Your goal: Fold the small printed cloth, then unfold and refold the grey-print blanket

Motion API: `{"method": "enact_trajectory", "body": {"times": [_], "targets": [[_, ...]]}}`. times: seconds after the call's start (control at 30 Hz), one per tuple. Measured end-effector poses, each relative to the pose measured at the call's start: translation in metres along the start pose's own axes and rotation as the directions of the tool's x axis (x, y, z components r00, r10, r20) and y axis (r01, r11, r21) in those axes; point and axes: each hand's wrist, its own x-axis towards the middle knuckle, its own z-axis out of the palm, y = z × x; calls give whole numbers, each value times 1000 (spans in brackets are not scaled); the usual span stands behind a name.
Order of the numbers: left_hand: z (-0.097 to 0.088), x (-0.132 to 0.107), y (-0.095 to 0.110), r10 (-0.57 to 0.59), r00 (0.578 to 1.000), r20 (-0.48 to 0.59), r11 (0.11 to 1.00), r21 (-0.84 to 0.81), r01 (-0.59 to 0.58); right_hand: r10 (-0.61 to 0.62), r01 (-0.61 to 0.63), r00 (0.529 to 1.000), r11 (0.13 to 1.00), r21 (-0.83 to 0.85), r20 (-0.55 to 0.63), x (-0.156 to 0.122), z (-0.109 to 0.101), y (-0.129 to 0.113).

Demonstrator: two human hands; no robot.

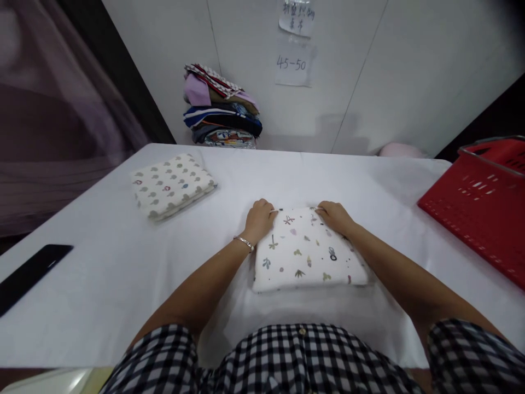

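A folded white cloth with small leaf and flower prints [305,251] lies on the white table [123,284] right in front of me. My left hand [259,219], with a bracelet at the wrist, is closed on the cloth's far left corner. My right hand [334,215] is closed on its far right corner. Both hands pinch the far edge of the cloth, which rests flat on the table.
Another folded cloth with grey tree prints [172,185] lies at the far left. A stack of folded fabrics [221,106] stands against the wall. A red plastic basket [479,208] sits at the right edge. A black ruler [30,273] lies at the left edge.
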Motion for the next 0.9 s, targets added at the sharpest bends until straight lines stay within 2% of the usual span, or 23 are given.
{"method": "enact_trajectory", "body": {"times": [0.07,0.2,0.33,0.4,0.5,0.57,0.67,0.73,0.8,0.9], "targets": [[1,1,-1,-24,1000,8,1000,-8,24,24,-24,999,1000,-17,22,1,1,0],[2,7,-2,-115,988,100,993,-18,117,32,-31,999,999,-44,33,3,0,1],[4,11,-1,-127,988,85,992,21,126,28,-29,1000,996,-85,-15,-2,-5,-20],[6,11,-1,-123,990,74,992,34,120,-46,44,999,996,-78,-26,-10,-4,-41],[7,11,-3,-110,992,62,993,47,107,-232,232,971,973,2,52,-21,2,-70],[5,11,-3,-105,992,63,994,49,102,-308,303,946,951,59,99,-26,8,-80],[1,11,2,-113,992,64,992,70,108,-329,322,939,943,81,95,-29,15,-80],[0,7,9,-62,998,4,993,104,62,-332,327,940,942,77,77,-28,18,-78],[3,-1,16,58,997,-52,989,141,-51,-326,322,944,944,70,60,-28,19,-75],[12,-14,22,193,981,12,967,169,-192,-265,263,963,964,44,50,-28,19,-64]]}}
